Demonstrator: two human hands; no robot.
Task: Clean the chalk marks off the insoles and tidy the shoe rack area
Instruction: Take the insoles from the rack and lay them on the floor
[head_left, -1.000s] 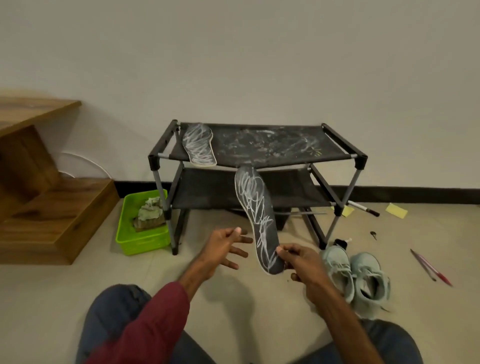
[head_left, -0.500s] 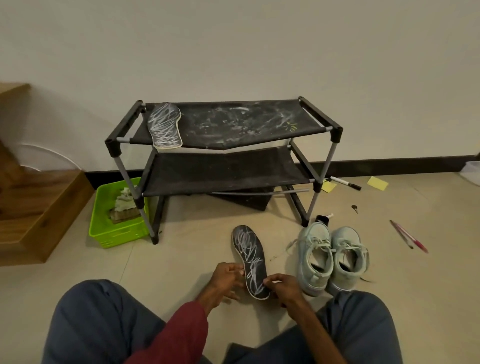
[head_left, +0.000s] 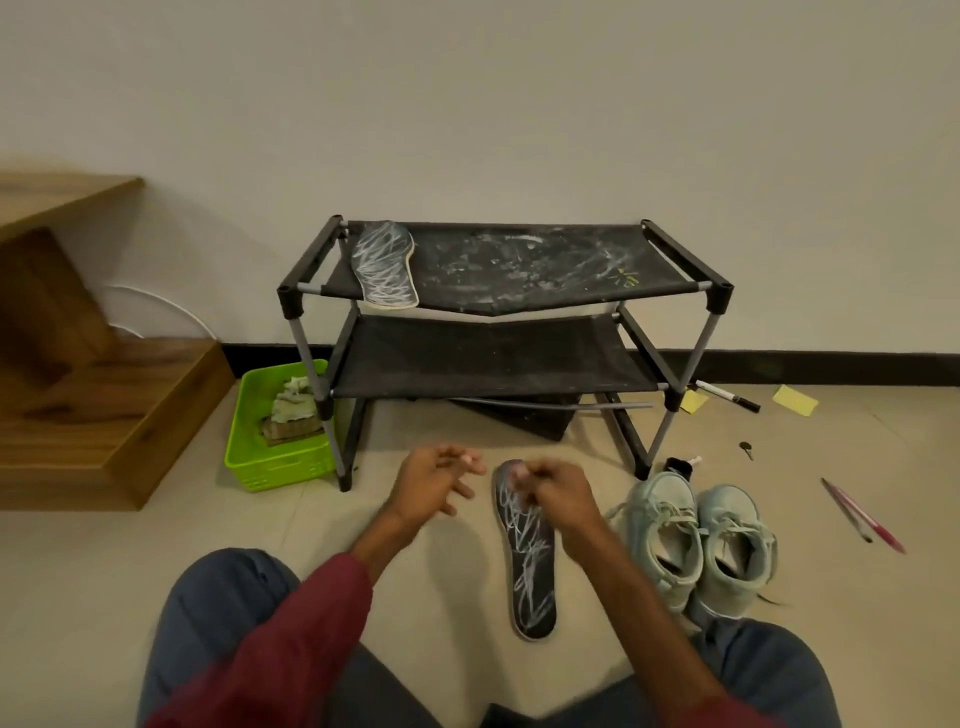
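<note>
Down on the pale tiled floor (head_left: 156, 545) lies a long black insole with white chalk scribbles (head_left: 530, 571). It lies flat between the person's knees, with its toe end pointing to the black two-shelf shoe rack with grey poles (head_left: 719, 299). The right hand (head_left: 558, 493) is over the toe end of this insole. Its fingers are curled, but the hand is blurry, so I cannot tell if it holds the insole or only hangs above it. The left hand (head_left: 431, 483) is just beside the insole, on its left. Its fingers are spread loose and it holds nothing.

A second black insole with chalk scribbles (head_left: 387, 267) lies on the top shelf of the rack, at the left end. That shelf has white chalk smears on it. A bright green plastic basket (head_left: 249, 431) stands on the floor by the rack's left legs, with pale green cloths (head_left: 293, 410) inside. A pair of light green lace-up shoes (head_left: 696, 535) stands side by side, just right of the floor insole. Farther right on the floor lie two pink pens (head_left: 862, 514), a black marker (head_left: 727, 397) and yellow paper notes (head_left: 795, 400). Brown wooden steps (head_left: 104, 415) are at the far left.
</note>
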